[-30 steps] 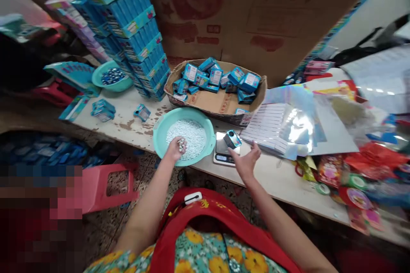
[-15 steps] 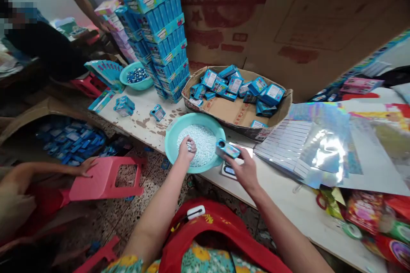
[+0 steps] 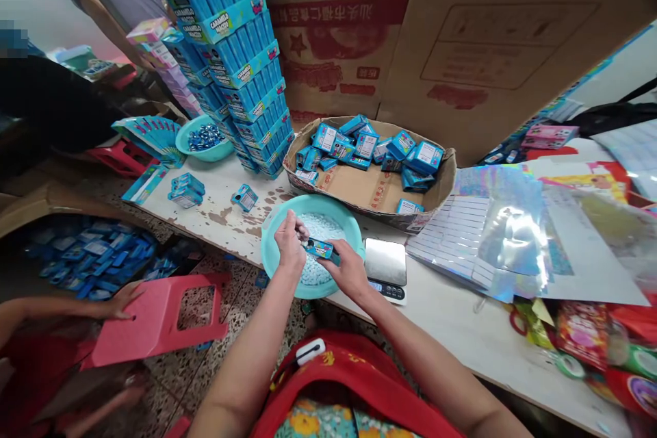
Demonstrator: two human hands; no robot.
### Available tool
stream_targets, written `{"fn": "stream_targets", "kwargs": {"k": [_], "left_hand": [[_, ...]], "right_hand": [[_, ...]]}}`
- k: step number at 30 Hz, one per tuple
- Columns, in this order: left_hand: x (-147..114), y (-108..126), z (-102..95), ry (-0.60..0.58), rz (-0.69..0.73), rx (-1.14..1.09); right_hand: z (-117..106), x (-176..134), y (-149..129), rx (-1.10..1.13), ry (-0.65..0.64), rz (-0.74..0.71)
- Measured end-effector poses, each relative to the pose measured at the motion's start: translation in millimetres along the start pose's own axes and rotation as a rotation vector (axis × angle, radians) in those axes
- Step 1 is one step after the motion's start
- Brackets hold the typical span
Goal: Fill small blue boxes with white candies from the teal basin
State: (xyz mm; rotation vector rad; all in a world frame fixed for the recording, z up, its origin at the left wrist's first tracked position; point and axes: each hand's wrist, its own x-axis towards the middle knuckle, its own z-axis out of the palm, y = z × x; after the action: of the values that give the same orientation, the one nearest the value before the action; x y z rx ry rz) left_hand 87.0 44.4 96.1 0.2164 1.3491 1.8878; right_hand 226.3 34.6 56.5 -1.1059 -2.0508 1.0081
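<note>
My right hand (image 3: 348,269) grips a small blue box (image 3: 320,249), held on its side over the teal bowl (image 3: 343,215) of small white pellets (image 3: 321,226). My left hand (image 3: 289,243) is pinched shut at the box's open end, fingers closed on what looks like a few pellets. Just right of the bowl sits a small digital scale (image 3: 385,263) with a bare metal pan. Behind the bowl, a cardboard tray (image 3: 369,185) holds several of the same blue boxes.
A tall stack of blue box cartons (image 3: 239,61) stands at the back left, with a second teal bowl (image 3: 202,140) of dark pieces beside it. Shiny foil sheets (image 3: 500,219) and bright wrappers cover the right side. Another person's hand (image 3: 123,298) rests on a pink stool (image 3: 159,318).
My right hand took the blue box off the scale and carried it left over the bowl. My left hand lifted from the pellets up to the box's end.
</note>
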Motion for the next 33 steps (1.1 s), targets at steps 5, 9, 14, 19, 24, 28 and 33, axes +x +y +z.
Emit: {"fn": "stream_targets", "kwargs": {"k": [5,9,14,19,24,28,33], "left_hand": [[10.3,3.9,-1.8,-0.013,-0.032,0.033],[12.3,3.6,-2.9,-0.077,-0.013,0.122],[18.6,1.4,-4.6,-0.084,0.030,0.154],[26.2,4.4,-1.3,-0.081,-0.004,0.101],[40.8,6.3,-14.5,-0.086,-0.013,0.158],[53.4,-2.8,-58.4,-0.297,0.018,0.754],[58.3,-24.9,-113.1,-0.607,0.126,1.196]], "right_hand": [[7.4,8.0,0.4,0.038,0.017,0.025],[11.9,12.4,0.7,0.061,0.019,0.034],[14.2,17.3,-2.0,0.054,0.021,0.064],[22.2,25.6,-1.9,0.064,0.029,0.084],[9.5,19.1,-3.0,0.180,0.077,0.147],[-40.3,-16.0,7.4,0.198,0.257,0.320],[-83.4,-56.7,67.1,0.044,0.473,0.429]]}}
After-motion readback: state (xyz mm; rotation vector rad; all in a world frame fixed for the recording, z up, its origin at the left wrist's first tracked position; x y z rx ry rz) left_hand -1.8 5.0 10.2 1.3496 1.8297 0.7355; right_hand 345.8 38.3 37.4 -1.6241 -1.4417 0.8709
